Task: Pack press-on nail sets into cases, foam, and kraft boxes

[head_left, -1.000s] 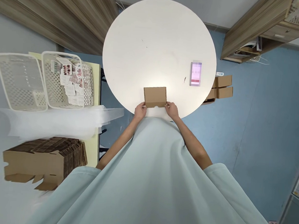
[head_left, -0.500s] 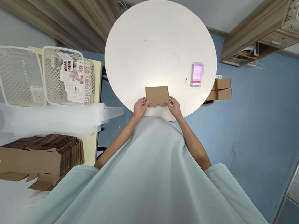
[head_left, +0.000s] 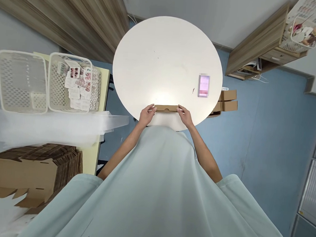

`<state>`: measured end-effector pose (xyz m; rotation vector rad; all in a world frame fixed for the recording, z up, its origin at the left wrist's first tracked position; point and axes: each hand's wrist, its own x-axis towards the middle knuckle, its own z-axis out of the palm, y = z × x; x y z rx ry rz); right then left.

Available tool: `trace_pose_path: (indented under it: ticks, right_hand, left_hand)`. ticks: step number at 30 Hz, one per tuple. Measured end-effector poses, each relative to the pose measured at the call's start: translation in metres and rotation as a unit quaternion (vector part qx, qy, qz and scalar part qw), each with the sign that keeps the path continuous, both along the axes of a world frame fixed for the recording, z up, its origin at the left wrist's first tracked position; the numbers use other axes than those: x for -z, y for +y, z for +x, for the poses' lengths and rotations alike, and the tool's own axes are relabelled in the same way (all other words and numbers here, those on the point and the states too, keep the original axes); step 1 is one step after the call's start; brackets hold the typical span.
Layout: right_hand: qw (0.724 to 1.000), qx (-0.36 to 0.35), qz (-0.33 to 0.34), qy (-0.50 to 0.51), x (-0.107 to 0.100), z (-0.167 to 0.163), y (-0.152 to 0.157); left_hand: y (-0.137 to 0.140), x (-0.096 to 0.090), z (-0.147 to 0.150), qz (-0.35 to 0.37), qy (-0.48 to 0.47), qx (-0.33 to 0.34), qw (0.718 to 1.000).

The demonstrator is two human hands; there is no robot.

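Observation:
A small brown cardboard box (head_left: 166, 108) is held at the near edge of the round white table (head_left: 162, 54). Its narrow side, with a half-round notch, faces me. My left hand (head_left: 147, 115) grips the left end between thumb and fingers. At the right end my right hand (head_left: 184, 116) pinches the box the same way. Whether the box touches the tabletop I cannot tell.
A phone-like object with a blurred screen (head_left: 204, 86) lies on the table's right. Small boxes (head_left: 229, 100) stand beyond the right rim. To my left are white baskets (head_left: 70, 81), white sheets (head_left: 51, 127) and a stack of flat cardboard blanks (head_left: 32, 171).
The box has tipped so its narrow notched side shows instead of its broad face. Both hands have stayed on its ends. The head view has shifted slightly.

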<state>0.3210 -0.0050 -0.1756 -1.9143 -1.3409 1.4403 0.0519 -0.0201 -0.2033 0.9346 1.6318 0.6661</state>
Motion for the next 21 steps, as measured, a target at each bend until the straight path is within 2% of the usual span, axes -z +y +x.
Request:
trace_pose_path:
  ticks: [8,13,21]
  right_hand:
    - [0.999,-0.024,0.023,-0.001,0.009,0.001,0.005]
    - [0.999,-0.018,0.027,-0.004,0.024,0.001,0.001]
    - [0.997,-0.005,0.073,0.012,0.041,0.002,0.002]
  left_hand:
    - [0.007,0.005,-0.002,0.012,0.039,0.036,0.998]
    - [0.004,0.007,0.003,0.034,0.06,0.013,0.998]
    - [0.005,0.016,0.005,0.068,0.052,-0.024,0.996]
